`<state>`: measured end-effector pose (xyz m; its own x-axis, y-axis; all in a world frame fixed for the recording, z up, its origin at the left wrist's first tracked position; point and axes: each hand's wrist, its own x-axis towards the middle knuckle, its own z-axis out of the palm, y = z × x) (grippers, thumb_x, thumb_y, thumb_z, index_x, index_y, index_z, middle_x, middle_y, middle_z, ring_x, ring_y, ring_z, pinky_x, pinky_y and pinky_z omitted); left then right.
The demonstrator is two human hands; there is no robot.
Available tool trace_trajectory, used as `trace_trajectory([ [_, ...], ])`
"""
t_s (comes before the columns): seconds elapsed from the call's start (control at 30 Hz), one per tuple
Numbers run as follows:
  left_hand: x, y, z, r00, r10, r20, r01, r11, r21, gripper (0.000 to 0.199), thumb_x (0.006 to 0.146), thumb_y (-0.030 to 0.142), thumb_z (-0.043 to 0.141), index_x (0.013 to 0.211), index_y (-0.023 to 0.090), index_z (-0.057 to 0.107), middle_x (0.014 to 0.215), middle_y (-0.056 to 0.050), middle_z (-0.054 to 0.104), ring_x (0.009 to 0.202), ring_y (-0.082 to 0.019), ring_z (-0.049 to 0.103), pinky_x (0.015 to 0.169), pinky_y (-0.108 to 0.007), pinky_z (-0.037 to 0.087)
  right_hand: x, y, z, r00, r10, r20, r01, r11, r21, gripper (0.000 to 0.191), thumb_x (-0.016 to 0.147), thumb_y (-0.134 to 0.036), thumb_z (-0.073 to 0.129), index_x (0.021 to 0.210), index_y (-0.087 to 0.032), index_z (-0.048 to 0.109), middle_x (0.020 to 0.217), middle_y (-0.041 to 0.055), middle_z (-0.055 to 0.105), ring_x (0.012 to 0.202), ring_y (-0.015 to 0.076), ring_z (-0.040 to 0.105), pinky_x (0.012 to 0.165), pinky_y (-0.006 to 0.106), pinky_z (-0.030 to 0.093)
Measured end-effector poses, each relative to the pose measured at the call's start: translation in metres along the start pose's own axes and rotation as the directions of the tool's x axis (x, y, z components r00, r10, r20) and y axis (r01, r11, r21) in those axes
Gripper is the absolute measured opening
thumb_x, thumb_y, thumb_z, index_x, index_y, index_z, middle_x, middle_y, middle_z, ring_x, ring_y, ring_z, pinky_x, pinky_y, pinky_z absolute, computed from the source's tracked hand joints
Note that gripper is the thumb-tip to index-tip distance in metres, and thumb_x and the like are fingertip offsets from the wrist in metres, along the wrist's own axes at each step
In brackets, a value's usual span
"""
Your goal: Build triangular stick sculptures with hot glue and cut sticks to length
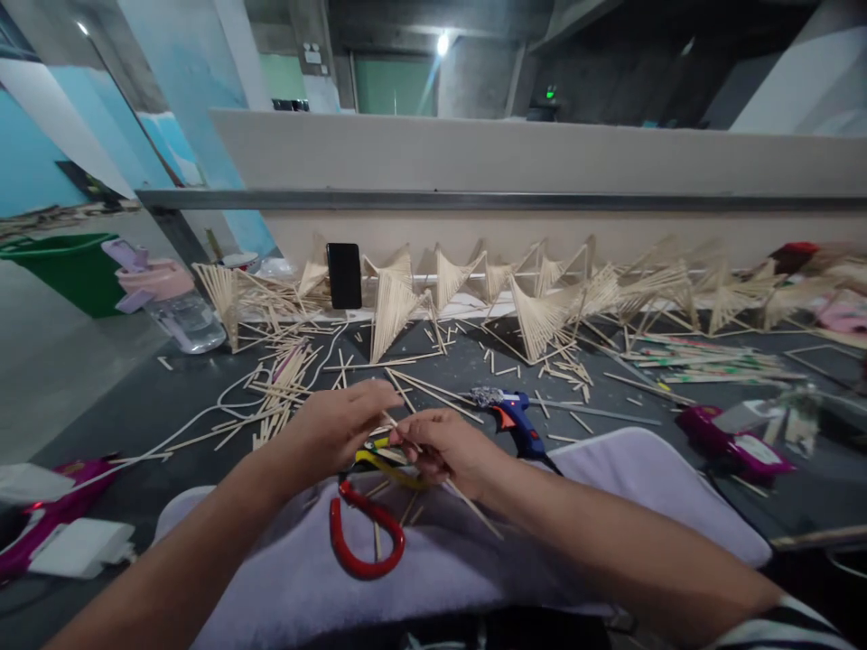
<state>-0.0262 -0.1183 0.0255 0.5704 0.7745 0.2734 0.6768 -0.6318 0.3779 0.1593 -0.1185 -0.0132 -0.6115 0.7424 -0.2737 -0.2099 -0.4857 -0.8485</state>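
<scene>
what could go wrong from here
The thin stick in the right hand might snap if bent. The glue gun lies close to that hand and could burn it if hot, which I can't tell. The red-handled tool, below the left hand in this view, may get knocked.

Green bin (91, 282), pink-topped clear water bottle (177, 311), black phone (344, 276) standing upright
</scene>
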Motion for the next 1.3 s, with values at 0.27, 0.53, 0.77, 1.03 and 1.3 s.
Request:
trace_trajectory([
  [0.27,0.001,0.009,0.032,0.846,-0.516,0.131,0.353,0.36,-0.864,0.029,0.074,0.035,0.058,0.092,0.013,0.064,0.064,-0.003,0.059,0.054,-0.011,0.05,0.048,-0.02,0.037,0.014,0.002,0.004,0.929,-0.356,-0.103,0.346,0.932,-0.105,0.022,0.074,-0.033,0.058,0.075,-0.011,0.062,0.05,-0.0043,0.048,0.036,0.0017,0.032,0.035,0.016,0.019],
  [0.53,-0.001,0.012,0.043,0.81,-0.578,0.098,0.226,0.154,-0.962,0.016,0.071,0.025,0.063,0.078,0.012,0.068,0.074,-0.005,0.061,0.069,-0.014,0.054,0.064,-0.024,0.044,0.022,0.012,0.006,0.953,-0.29,-0.09,0.296,0.954,0.056,0.02,0.075,-0.031,0.059,0.07,-0.013,0.054,0.056,-0.0033,0.052,0.036,0.0018,0.032,0.035,0.016,0.019],
  [0.77,-0.003,0.008,0.05,0.824,-0.552,0.126,0.176,0.037,-0.984,0.01,0.072,0.017,0.062,0.079,0.013,0.068,0.078,-0.004,0.06,0.071,-0.012,0.056,0.066,-0.023,0.045,0.022,0.013,0.008,0.979,-0.201,-0.026,0.201,0.954,0.222,0.02,0.073,-0.029,0.063,0.07,-0.015,0.049,0.057,-0.0038,0.051,0.039,0.0016,0.033,0.037,0.014,0.02],
  [1.03,0.003,-0.013,0.037,0.784,-0.609,0.12,0.047,-0.135,-0.99,0.015,0.073,0.015,0.061,0.086,0.01,0.065,0.088,-0.01,0.066,0.084,-0.018,0.061,0.074,-0.028,0.051,0.03,0.011,0.004,0.959,-0.282,-0.016,0.283,0.958,0.043,0.019,0.078,-0.033,0.055,0.089,-0.017,0.055,0.077,0.0005,0.056,0.059,0.0072,0.052,0.054,0.02,0.041],
  [1.3,-0.008,-0.064,-0.003,0.682,-0.724,-0.106,-0.243,-0.087,-0.966,0.009,0.078,0.012,0.053,0.084,0.014,0.06,0.069,0.001,0.057,0.057,-0.005,0.055,0.074,-0.029,0.053,0.027,0.013,-0.015,0.844,-0.466,0.266,0.421,0.268,-0.867,0.017,0.082,-0.016,0.044,0.091,-0.017,0.059,0.087,0.0045,0.058,0.082,0.0137,0.051,0.076,0.027,0.04],
])
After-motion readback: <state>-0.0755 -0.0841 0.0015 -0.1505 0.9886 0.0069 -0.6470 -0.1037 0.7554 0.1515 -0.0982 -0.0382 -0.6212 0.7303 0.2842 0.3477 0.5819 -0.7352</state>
